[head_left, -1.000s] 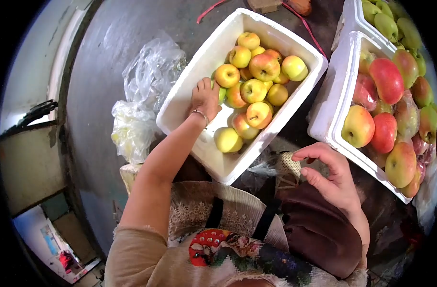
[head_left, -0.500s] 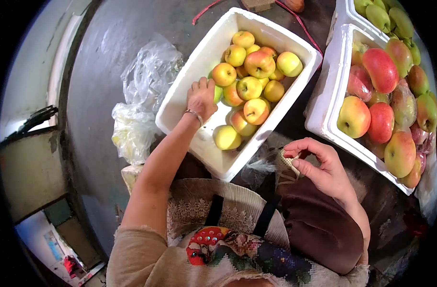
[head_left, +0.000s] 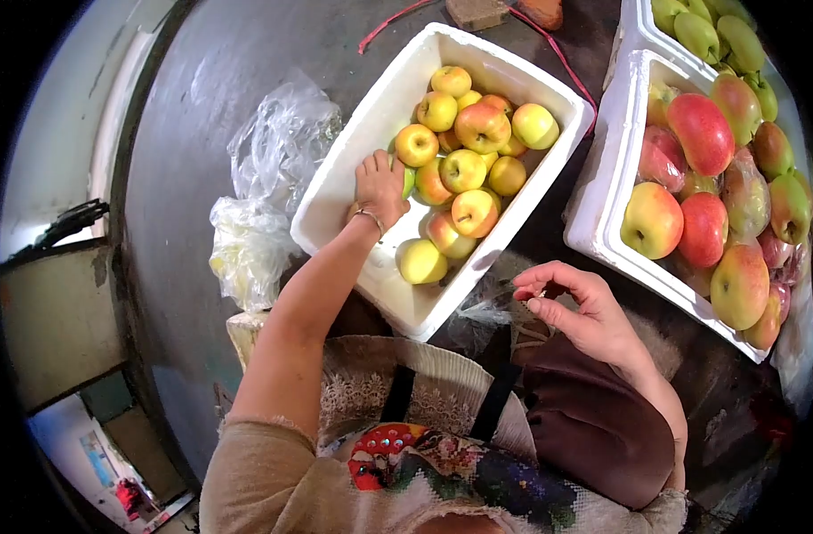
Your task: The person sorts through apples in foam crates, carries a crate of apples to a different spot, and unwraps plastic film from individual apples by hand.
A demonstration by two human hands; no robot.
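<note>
My left hand (head_left: 381, 189) reaches into a white foam box (head_left: 335, 151), near its left wall. Its fingers curl down around a yellow-green apple (head_left: 408, 181), which is mostly hidden by the hand. Several yellow apples with red blush (head_left: 484, 126) lie to the right of that hand, and a plain yellow one (head_left: 422, 262) rests nearer me. Outside the box, over my lap, my right hand (head_left: 575, 307) is held with loosely bent fingers. Its thumb and forefinger are apart, with no fruit between them.
On the right, another foam box (head_left: 593, 214) is heaped with large red and yellow apples (head_left: 702, 133), some in clear wrap. Green fruit (head_left: 740, 43) fills a box behind it. Crumpled clear plastic bags (head_left: 250, 240) lie left. A brick (head_left: 477, 12) and red cord (head_left: 568, 55) are beyond.
My left hand has shifted slightly right and stays at the apple by the left wall. My right hand has moved slightly left, its thumb and forefinger nearer together. The view has shifted slightly.
</note>
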